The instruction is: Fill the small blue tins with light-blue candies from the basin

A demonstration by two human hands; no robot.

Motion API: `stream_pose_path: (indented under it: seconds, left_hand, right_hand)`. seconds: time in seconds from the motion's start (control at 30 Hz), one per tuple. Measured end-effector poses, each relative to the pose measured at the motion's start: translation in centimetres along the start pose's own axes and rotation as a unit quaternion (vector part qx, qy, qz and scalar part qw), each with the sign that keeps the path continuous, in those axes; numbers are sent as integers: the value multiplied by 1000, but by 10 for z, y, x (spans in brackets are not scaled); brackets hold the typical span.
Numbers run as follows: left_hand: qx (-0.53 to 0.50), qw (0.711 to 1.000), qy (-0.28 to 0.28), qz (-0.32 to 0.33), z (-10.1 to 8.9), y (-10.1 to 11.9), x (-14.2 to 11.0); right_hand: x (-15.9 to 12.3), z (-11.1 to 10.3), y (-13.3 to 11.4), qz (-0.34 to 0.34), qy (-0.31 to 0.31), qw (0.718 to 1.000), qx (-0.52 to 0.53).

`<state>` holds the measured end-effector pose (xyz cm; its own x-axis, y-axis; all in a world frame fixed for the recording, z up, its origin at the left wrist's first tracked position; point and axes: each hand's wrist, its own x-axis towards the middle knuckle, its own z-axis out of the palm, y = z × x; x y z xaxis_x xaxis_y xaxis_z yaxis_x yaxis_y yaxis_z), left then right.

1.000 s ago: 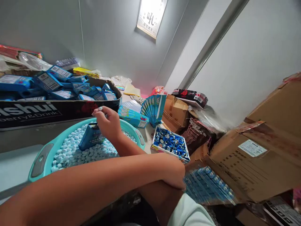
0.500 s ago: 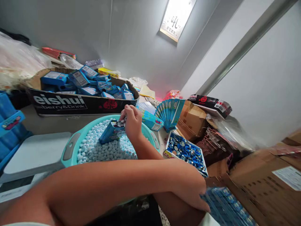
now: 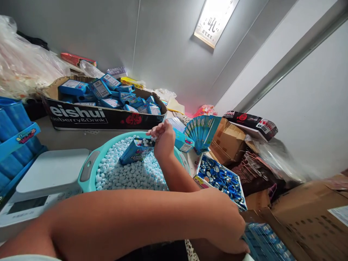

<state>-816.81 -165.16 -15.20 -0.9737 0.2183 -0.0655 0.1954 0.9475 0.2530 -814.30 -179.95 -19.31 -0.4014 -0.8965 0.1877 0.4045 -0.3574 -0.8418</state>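
My right hand is over the open end of a blue printed box, fingers curled around a few small pale candies. The box leans tilted on a heap of pale blue-white candies in a turquoise basin. More candies show at the box opening. My left forearm crosses in front of my right arm. My left hand is bent at the right, close to my right upper arm and white sleeve; its knuckles are curled and its fingertips mostly hidden.
Left of the basin stands a white scale, beside a blue display of boxes. Behind is a black carton of blue boxes. To the right are a tray of blue caps, fanned blue cards and brown cartons.
The view has shifted, so things sit farther right. My right hand has lifted slightly off the box opening, its fingers loosened a little. My left hand stays near my right arm.
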Motion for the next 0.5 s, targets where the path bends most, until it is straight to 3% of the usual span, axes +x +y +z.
stream_pose_path:
  seconds: [0.07,0.27,0.4,0.5]
  left_hand:
    - [-1,1000,6,2,2,0,-2]
    - [-41,998,-43,12,-1,-6,2]
    - [-53,998,-3,-24,1,-9,0]
    - [-55,998,-37,-20,1,-11,-1]
  right_hand:
    - [-1,0,-1,6,1,1000,2]
    - [-2,1,-3,30,25,999,9]
    - [-2,-1,-3,27,-16,1000,1]
    - [-4,0,0,-1,-29,1000,-9]
